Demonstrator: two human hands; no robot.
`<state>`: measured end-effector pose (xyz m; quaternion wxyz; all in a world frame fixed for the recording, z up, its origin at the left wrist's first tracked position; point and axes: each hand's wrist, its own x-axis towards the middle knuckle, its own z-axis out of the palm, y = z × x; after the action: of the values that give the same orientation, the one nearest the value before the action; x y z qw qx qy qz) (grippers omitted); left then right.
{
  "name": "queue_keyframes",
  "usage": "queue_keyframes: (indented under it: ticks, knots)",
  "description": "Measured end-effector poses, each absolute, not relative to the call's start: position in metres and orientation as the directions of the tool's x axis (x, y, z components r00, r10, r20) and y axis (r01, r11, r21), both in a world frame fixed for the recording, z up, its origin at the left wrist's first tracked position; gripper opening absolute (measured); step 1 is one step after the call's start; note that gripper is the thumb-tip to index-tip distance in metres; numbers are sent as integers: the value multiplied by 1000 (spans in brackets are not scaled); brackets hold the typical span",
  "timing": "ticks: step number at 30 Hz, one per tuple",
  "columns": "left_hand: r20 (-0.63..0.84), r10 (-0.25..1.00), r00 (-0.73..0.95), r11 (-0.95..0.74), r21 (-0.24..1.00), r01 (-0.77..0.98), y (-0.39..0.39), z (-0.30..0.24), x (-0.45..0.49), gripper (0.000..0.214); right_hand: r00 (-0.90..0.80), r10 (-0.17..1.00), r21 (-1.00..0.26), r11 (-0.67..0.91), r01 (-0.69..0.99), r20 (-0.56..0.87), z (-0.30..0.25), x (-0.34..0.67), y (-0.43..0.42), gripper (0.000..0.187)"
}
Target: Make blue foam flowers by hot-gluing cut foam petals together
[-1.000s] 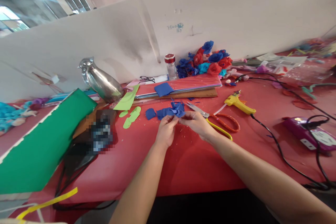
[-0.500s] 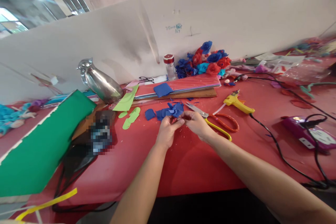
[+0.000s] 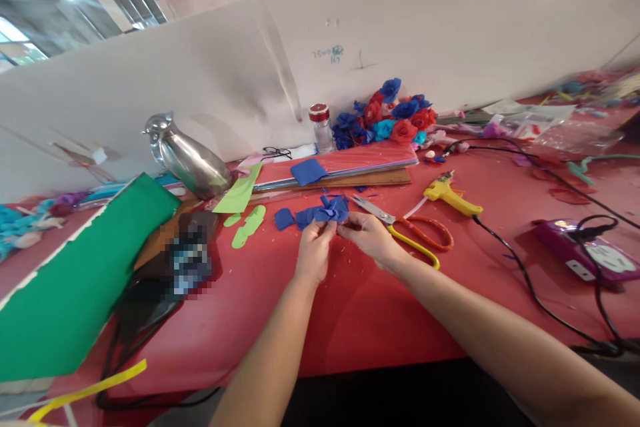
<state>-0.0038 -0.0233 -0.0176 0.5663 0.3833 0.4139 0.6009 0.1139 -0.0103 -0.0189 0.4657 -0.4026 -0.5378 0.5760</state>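
Between my fingertips is a piece of blue crepe paper (image 3: 331, 209), bent and raised at its edges. My left hand (image 3: 314, 250) pinches it from the left with thumb and fingers. My right hand (image 3: 369, 237) is closed on its right edge, close to the left thumb. More blue paper pieces (image 3: 306, 217) lie just behind the left hand, and a small blue square (image 3: 285, 218) rests left of them. Scissors (image 3: 400, 221) with one orange and one yellow handle loop lie partly open beside the right hand. Exactly where the held piece ends against those behind is hard to make out.
A yellow glue gun (image 3: 453, 195) lies to the right, its black cord running to a purple power strip (image 3: 587, 250). Paper flowers (image 3: 385, 117) and a red-lidded jar (image 3: 321, 128) stand behind. Leftward are a metal jug (image 3: 187, 159), green cut-outs (image 3: 249, 225) and a green board (image 3: 85, 280).
The blue paper in my fingers has turned and shows more of its folded face. My right fingers have shifted slightly left and down; the view has moved a little.
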Motion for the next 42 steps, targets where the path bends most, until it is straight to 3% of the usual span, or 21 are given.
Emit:
queue_keyframes:
  ticks: [10,19,25,29,32,37,42]
  knots:
    - [-117,988,100,152,843,-516,-26,-3,-12,18,-288,957,-970,-105,-217,-39,-7,119,-12,29]
    - [-166,986,31,158,840,-519,-25,-5,-12,15,-299,953,-977,-99,-187,-39,-8,115,-15,28]
    - [-80,997,-19,63,893,-447,-23,-9,-8,11,-279,960,-984,-67,-167,-18,-8,116,-12,24]
    - [121,991,-52,-130,972,-197,-23,-10,-9,8,-146,989,-973,-59,-224,-26,-2,124,-7,26]
    - [226,974,13,-224,972,-76,-24,-6,-12,5,-169,983,-951,-118,-285,-71,3,131,-4,32]
    - [199,977,71,-188,973,-134,-26,-2,-15,9,-277,955,-939,-187,-287,-106,13,138,-4,41]
    - [197,966,166,-184,979,-88,-26,-12,-16,6,-333,941,-946,-156,-284,-55,18,140,-7,32]
